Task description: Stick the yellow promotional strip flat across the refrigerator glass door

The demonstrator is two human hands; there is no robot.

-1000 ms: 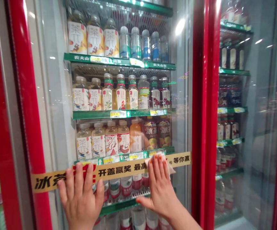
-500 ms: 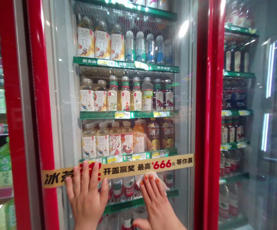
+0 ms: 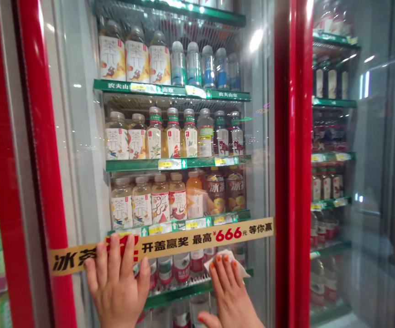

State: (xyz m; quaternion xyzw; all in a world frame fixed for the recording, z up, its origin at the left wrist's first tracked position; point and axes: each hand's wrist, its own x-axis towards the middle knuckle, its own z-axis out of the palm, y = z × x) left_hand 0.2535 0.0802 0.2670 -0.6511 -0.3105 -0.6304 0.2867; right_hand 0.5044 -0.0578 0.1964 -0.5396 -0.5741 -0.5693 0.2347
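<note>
Head view: L hand (image 3: 118, 280) is flat w/ fingers spread, on the L part of the tan strip (image 3: 184, 242) on the glass (image 3: 259, 173). R hand (image 3: 230, 289) is flat too, fingers close together, thumb out to the side. It presses a white cloth (image 3: 244, 270) on the glass, just under the strip, nr its R end. Drink bottles (image 3: 159, 205) stand in rows behind the glass.

A thin white wipe (image 3: 243, 269), possibly tissue, lies crumpled against the glass door (image 3: 261, 182), just below the tan printed strip (image 3: 170, 244).
</note>
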